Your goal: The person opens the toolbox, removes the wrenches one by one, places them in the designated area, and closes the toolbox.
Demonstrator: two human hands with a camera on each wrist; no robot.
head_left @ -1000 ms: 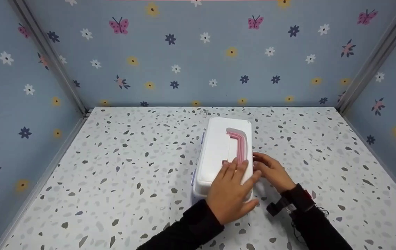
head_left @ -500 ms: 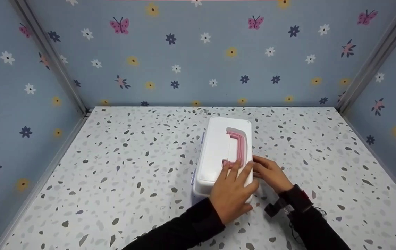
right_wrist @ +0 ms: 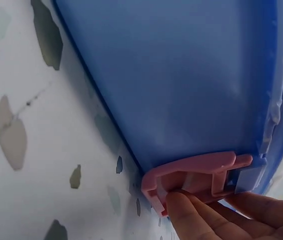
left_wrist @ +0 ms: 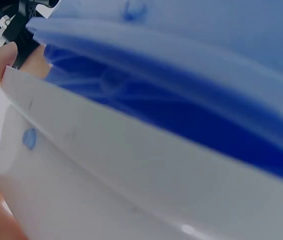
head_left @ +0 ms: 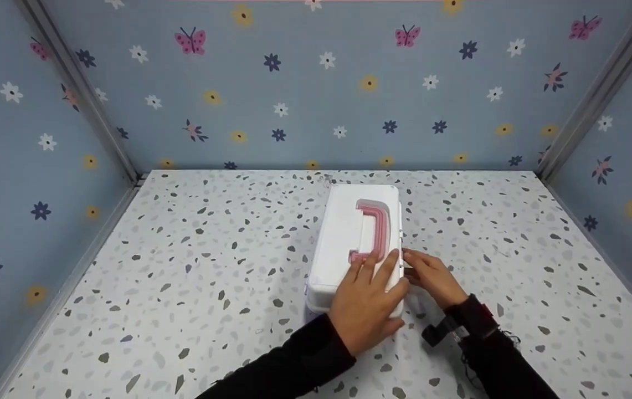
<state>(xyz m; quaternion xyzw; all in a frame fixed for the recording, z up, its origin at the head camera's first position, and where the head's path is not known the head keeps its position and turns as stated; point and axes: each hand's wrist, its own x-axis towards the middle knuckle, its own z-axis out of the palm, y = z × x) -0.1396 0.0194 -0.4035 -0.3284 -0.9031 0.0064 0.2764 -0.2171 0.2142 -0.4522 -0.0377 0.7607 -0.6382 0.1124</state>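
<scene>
A box with a white lid and a blue body stands on the table. A pink folding handle lies in the lid's recess. My left hand rests on the lid's near end, fingers spread and mostly straight, fingertips beside the handle. At the right side, my right hand pinches a pink latch below the rim, thumb and fingers at its lower end. In the left wrist view, left fingertips lie at the lid's edge. A dark blue band separates that white edge from the pale blue rim.
The speckled white table surrounds the box. Blue patterned walls close the back and both sides. A small black device hangs at the right wrist, with thin cables near the sleeve.
The lid has shifted slightly left and away, and more of the box's right side shows. The left index finger has drawn in to the lid's edge. The right hand stays at the right side.
</scene>
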